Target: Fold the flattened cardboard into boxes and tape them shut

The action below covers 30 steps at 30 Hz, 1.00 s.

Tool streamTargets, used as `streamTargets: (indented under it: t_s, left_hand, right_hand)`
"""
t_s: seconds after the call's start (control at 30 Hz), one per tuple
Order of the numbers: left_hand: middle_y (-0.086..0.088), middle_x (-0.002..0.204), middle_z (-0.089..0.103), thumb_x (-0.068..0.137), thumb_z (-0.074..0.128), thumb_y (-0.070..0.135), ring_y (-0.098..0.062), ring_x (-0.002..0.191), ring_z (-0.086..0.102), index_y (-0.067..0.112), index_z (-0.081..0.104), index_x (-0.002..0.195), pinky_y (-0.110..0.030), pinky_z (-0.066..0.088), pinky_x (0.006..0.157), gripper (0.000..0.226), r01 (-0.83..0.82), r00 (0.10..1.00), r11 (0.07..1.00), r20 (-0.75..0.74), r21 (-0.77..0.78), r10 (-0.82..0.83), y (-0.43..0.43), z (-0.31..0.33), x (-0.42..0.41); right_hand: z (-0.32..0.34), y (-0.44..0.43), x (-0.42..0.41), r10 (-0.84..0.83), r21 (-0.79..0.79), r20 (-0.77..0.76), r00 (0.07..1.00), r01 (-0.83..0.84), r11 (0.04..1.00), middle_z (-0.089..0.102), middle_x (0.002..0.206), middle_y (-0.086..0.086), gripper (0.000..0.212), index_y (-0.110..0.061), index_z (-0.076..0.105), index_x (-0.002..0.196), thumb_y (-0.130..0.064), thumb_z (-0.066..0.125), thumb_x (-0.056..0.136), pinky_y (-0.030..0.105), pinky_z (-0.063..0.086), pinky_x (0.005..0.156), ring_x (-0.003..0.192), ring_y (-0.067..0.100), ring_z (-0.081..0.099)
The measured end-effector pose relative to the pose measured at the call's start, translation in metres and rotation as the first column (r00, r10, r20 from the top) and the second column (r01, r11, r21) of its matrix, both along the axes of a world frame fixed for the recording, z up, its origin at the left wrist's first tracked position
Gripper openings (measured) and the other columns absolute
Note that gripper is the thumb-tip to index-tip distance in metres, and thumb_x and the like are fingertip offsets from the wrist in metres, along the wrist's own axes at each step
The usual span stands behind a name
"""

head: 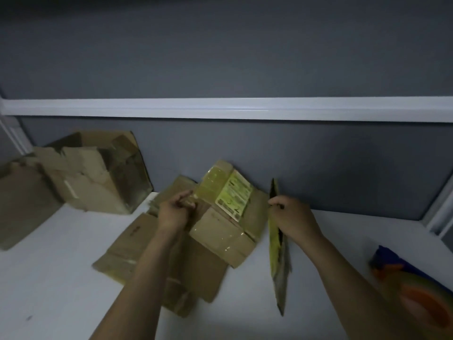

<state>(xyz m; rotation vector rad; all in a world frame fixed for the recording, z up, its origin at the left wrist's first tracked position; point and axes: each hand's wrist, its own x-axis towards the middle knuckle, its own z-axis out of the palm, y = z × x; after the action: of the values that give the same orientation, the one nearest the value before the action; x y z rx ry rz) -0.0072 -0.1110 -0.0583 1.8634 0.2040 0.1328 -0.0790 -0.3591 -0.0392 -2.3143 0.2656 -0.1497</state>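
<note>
- Gripping one flat sheet [275, 244] with right hand [291, 219], upright and edge-on over desk [61, 266].
- Resting left hand [174, 212], fingers curled, on cardboard stack [201, 256] at mid-desk; grasp not discernible.
- Standing far left, against partition [343, 168]: two open boxes [98, 182], contents not visible.
- Lying at lower right: one tape dispenser [416, 293].

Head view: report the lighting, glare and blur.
Head view: dim and grainy overall; glare on the taped flattened cardboard; tape dispenser at lower right badly blurred; right hand and its gripped cardboard sheet fairly sharp.
</note>
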Motion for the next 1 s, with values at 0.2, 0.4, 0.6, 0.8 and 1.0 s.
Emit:
streamTargets:
  t_s: [0.2,0.4,0.6,0.8,1.0]
  left_hand:
    - [-0.015,0.110,0.069,0.099,0.048,0.023,-0.032,0.099,0.064,0.012,0.069,0.111,-0.041,0.052,0.086,0.026,-0.163,0.985,0.964,-0.021,0.209,0.171,0.045,-0.020,0.019]
    - [-0.010,0.114,0.069,0.095,0.054,0.013,-0.028,0.111,0.061,0.010,0.066,0.117,-0.032,0.045,0.090,0.026,-0.091,0.974,0.953,0.223,0.290,0.025,0.002,0.004,-0.003]
    - [0.009,0.116,0.060,0.089,0.061,0.049,-0.003,0.092,0.060,0.025,0.047,0.139,-0.023,0.052,0.076,0.058,0.566,0.824,0.818,-0.108,0.103,-0.556,-0.095,0.029,-0.058]
    - [0.004,0.105,0.066,0.089,0.060,0.025,-0.011,0.092,0.064,0.024,0.048,0.138,-0.030,0.057,0.077,0.050,0.556,0.827,0.828,-0.147,0.067,-0.543,-0.120,0.011,-0.052]
    - [-0.008,0.116,0.063,0.084,0.061,0.020,-0.028,0.109,0.058,0.012,0.055,0.122,-0.026,0.045,0.082,0.039,0.404,0.898,0.799,-0.027,0.446,-0.439,-0.144,0.013,-0.045]
  right_hand:
    - [-0.003,0.017,0.008,-0.004,-0.035,0.000,1.000,0.004,0.999,0.064,0.093,-0.007,0.026,-0.030,0.059,0.117,-0.033,0.049,0.093,0.034,0.052,0.075,0.081,0.012,0.060]
    - [-0.004,0.019,0.005,0.024,0.105,0.060,0.998,-0.030,0.994,0.060,0.123,-0.007,0.034,-0.028,0.060,0.126,-0.027,0.054,0.093,0.024,0.043,0.083,0.107,0.009,0.055]
    - [-0.008,-0.005,-0.018,-0.018,0.262,0.060,0.998,0.002,0.965,0.060,0.125,-0.009,0.043,-0.041,0.057,0.127,-0.044,0.058,0.084,0.042,0.053,0.093,0.110,0.012,0.059]
    - [-0.007,-0.030,-0.036,0.024,0.331,0.007,1.000,-0.025,0.943,0.061,0.117,-0.014,0.044,-0.047,0.052,0.128,-0.028,0.057,0.088,0.041,0.056,0.088,0.104,0.011,0.061]
    - [0.001,-0.048,-0.048,-0.002,0.099,0.035,0.999,-0.001,0.995,0.063,0.097,-0.009,0.020,-0.030,0.062,0.097,-0.013,0.053,0.092,0.041,0.055,0.084,0.091,0.014,0.062]
